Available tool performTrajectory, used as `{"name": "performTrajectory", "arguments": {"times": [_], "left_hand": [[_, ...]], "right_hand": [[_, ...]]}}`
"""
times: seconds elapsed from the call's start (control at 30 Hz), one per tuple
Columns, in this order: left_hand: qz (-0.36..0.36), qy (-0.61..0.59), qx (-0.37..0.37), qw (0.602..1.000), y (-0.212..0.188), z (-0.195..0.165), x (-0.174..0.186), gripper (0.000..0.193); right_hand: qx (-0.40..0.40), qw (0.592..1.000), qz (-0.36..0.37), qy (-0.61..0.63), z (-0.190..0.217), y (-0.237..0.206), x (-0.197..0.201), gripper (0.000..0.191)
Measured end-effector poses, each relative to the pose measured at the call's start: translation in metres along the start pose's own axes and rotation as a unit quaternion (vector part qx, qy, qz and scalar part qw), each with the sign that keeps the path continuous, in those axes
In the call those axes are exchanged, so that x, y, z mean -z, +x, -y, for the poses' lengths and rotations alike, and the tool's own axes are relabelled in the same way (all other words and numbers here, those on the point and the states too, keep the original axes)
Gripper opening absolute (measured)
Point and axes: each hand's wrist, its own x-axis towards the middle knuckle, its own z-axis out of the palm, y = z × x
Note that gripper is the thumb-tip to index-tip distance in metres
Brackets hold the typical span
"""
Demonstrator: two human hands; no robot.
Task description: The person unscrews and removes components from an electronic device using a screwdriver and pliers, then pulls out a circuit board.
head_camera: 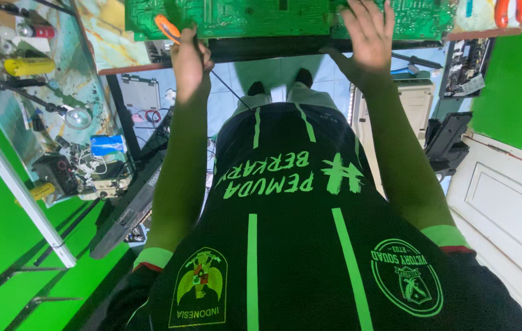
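The stiff, fragile green circuit board at twelve o'clock wants edge holds; left hand grips an orange-handled tool, right hand presses it, fingers spread.

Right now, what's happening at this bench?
A person stands at a workbench with a green circuit board on it. The left hand grips an orange-handled tool at the board's near edge. The right hand lies open and flat on the board.

I'm seeing green walls lying at three and nine o'clock, pale blue floor tiles showing toward twelve, a white panelled door sitting at four.
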Motion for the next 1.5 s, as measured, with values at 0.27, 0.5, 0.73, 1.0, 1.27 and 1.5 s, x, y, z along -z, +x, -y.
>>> {"name": "performTrajectory", "arguments": {"times": [0.27,0.5,0.73,1.0,1.27,1.5], "left_hand": [[-0.034,0.004,-0.02,0.999,-0.007,0.003,0.003,0.031],[-0.018,-0.008,-0.045,0.999,-0.015,0.009,0.017,0.032],[-0.063,-0.014,-0.025,0.998,-0.014,0.019,0.017,0.034],[-0.055,0.011,0.006,0.998,-0.029,0.037,-0.002,0.029],[-0.09,-0.003,0.03,0.996,-0.034,0.041,-0.022,0.027],[-0.121,-0.042,0.049,0.991,-0.029,0.057,-0.022,0.013]], "right_hand": [[-0.012,0.998,-0.048,-0.049,-0.007,-0.003,-0.004,0.051],[-0.03,0.997,-0.051,-0.048,-0.008,-0.018,-0.004,0.055],[-0.08,0.987,-0.074,-0.118,-0.012,-0.043,-0.003,0.065],[-0.1,0.987,-0.097,-0.085,-0.028,-0.046,0.008,0.073],[-0.182,0.968,-0.163,0.061,-0.04,-0.076,0.031,0.085],[-0.379,0.899,-0.172,0.135,-0.084,-0.072,0.04,0.047]]}}
